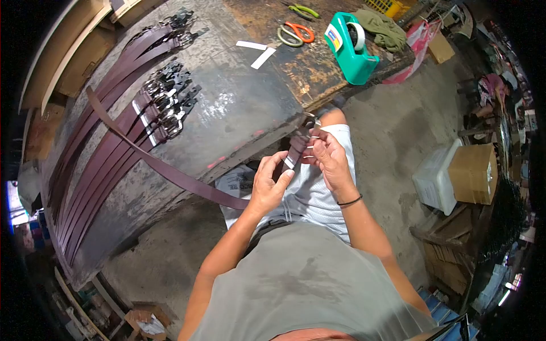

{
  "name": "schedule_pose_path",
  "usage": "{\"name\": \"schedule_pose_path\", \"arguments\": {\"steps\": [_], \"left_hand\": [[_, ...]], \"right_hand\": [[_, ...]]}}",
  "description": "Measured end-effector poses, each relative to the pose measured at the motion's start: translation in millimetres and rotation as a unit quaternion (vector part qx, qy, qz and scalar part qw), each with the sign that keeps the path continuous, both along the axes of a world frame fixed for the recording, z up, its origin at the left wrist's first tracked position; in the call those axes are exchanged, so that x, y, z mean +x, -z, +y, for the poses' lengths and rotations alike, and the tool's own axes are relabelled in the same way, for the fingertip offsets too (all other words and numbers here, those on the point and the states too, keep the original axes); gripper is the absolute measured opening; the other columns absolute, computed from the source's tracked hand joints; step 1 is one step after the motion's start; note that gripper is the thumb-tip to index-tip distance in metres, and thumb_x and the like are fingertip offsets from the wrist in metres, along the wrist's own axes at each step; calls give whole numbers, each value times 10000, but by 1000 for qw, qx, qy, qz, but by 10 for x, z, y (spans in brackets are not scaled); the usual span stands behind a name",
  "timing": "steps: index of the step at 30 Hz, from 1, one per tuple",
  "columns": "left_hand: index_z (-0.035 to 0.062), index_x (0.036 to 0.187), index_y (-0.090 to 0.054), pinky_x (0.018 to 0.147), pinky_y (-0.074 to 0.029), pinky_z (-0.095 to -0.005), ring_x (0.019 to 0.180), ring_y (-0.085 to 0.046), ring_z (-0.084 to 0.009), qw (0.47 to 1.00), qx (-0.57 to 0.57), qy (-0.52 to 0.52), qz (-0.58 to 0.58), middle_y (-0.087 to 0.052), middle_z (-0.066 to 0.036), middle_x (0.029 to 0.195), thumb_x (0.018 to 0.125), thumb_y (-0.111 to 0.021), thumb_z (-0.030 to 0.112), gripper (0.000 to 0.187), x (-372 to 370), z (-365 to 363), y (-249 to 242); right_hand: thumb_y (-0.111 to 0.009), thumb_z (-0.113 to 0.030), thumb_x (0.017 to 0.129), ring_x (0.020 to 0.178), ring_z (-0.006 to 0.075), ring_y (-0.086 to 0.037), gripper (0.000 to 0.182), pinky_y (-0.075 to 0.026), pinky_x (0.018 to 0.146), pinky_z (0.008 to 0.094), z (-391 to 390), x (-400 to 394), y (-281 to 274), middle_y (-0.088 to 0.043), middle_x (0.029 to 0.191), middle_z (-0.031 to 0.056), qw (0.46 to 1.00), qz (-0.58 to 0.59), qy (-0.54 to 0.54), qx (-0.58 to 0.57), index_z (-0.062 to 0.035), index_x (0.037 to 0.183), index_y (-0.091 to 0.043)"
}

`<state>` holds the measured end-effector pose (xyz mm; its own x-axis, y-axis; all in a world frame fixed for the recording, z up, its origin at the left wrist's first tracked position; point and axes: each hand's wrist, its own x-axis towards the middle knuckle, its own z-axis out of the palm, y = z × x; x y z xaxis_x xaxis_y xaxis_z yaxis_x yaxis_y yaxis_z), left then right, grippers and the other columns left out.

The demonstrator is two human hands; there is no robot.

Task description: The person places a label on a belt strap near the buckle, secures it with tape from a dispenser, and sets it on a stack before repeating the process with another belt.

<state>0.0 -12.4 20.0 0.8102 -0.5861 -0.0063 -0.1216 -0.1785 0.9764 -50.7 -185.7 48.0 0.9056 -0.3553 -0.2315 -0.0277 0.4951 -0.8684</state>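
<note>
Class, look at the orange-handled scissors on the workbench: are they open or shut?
Shut. The scissors lie flat on the bench, the two handle loops close together and the blades showing as one closed line.

Belt end (297,152) partly hidden behind the fingers (284,177).

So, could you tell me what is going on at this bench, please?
A person holds the end of a dark brown belt in both hands, over their lap. The left hand grips the strap near the buckle, and the right hand works at the buckle end. More belts lie in rows on the table, with scissors and a green tape dispenser further back.
</note>
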Motion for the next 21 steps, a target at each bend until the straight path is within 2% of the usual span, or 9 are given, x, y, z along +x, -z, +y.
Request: {"name": "schedule_pose_path", "arguments": {"steps": [3,7,8,12,15,16,18,19,21], "left_hand": [[14,1229,-507,897,-435,-327,1029,-539,-208,994,24,35,-105,-553,-113,1052,793,-689,163,496,-19,-90,-169],[12,1197,-525,795,-478,-357,920,-604,-257,998,17,31,-47,-604,-175,1067,771,-707,154,484,-45,-179,-168],[5,1110,-579,753,-492,-350,846,-635,-249,998,7,52,-18,-649,-167,965,805,-680,189,370,-26,-183,-169],[-17,926,-623,656,-491,-346,708,-648,-239,991,86,95,33,-657,-151,775,862,-603,269,293,54,-204,-253],[-24,921,-626,620,-470,-320,651,-592,-160,982,127,137,1,-630,-117,701,871,-598,268,297,93,-240,-371],[-24,921,-626,620,-470,-320,651,-592,-160,982,128,137,1,-630,-117,701,871,-598,268,297,102,-252,-425],[-9,871,-647,613,-476,-371,651,-635,-301,977,133,168,-20,-635,-172,704,852,-603,280,292,109,-278,-524],[-9,871,-647,613,-476,-371,651,-635,-301,976,134,168,-21,-635,-172,704,852,-603,280,292,117,-294,-540],[-4,874,-652,601,-473,-362,626,-629,-263,967,151,198,-60,-630,-172,696,849,-606,268,277,131,-293,-581]], "right_hand": [[-629,-186,882,867,122,-595,302,-520,732,284,-96,-118,27,-591,996,52,998,-25,52,-9,-26,1108,-509],[-576,-99,895,881,144,-608,193,-536,734,318,-209,-376,21,-598,1008,55,994,-13,97,56,-50,1074,-522],[-560,-86,901,886,158,-612,161,-538,750,338,-231,-432,36,-598,1015,59,993,-11,95,69,-64,1055,-523],[-564,-98,902,892,164,-612,164,-541,744,344,-252,-610,39,-601,1024,67,990,-11,83,110,-57,1054,-522],[-574,-118,902,853,169,-620,174,-544,714,330,-305,-774,16,-619,982,76,984,10,116,134,-39,1052,-534],[-598,-148,893,829,168,-623,190,-541,704,316,-384,-868,-33,-626,948,78,989,88,71,97,-39,1039,-543],[-675,-253,850,726,151,-617,292,-519,640,269,-541,-1079,-63,-630,828,60,969,241,8,-61,-31,998,-556],[-675,-253,850,726,151,-617,292,-519,640,269,-583,-1170,-52,-630,828,60,969,240,8,-60,-31,998,-556],[-737,-310,774,861,220,-602,419,-500,749,325,-591,-1288,-11,-611,945,101,885,259,145,-359,-30,1029,-559]]}}
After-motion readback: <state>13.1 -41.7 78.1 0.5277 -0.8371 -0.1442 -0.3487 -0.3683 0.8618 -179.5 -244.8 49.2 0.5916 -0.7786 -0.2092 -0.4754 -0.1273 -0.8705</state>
